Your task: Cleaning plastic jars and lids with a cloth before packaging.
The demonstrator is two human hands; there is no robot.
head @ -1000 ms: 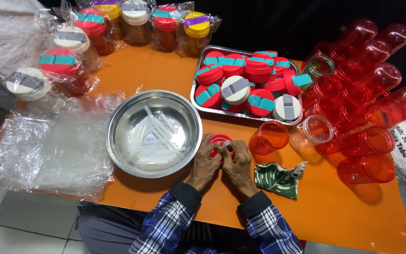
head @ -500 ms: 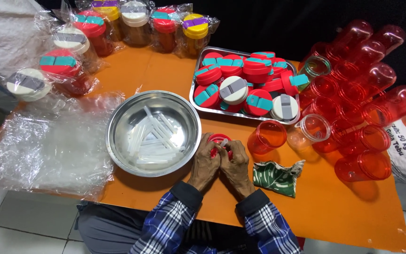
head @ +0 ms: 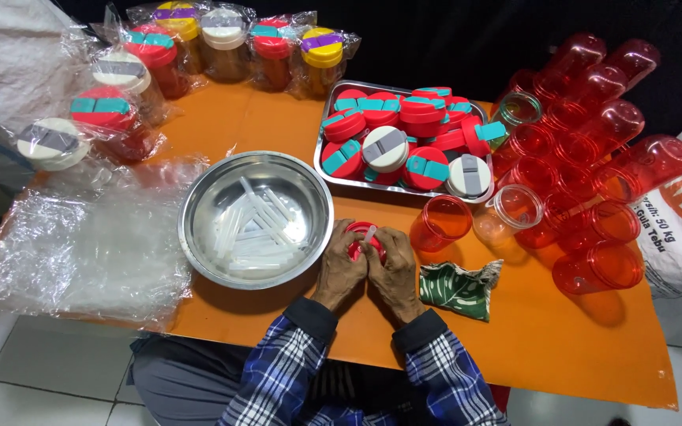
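Note:
My left hand (head: 339, 270) and my right hand (head: 393, 270) are pressed together around a red lid (head: 361, 241) on the orange table (head: 562, 331). A short white strip sticks out between the thumbs at the lid's top. Both hands grip the lid, which is mostly hidden by the fingers. Just left of my hands stands a round steel bowl (head: 199, 197) holding several white plastic strips (head: 256, 227). Behind my hands is a steel tray (head: 341, 180) piled with red and white lids bearing teal or grey flaps.
Red clear jars (head: 593, 150) lie stacked at the right, with one open jar (head: 440, 223) near my right hand. A green patterned cloth (head: 455, 289) lies beside my right wrist. Wrapped jars (head: 199, 39) line the back and left. Clear plastic sheeting (head: 80, 244) covers the left.
My hands stay on the red lid with only small finger shifts. Nothing else has moved.

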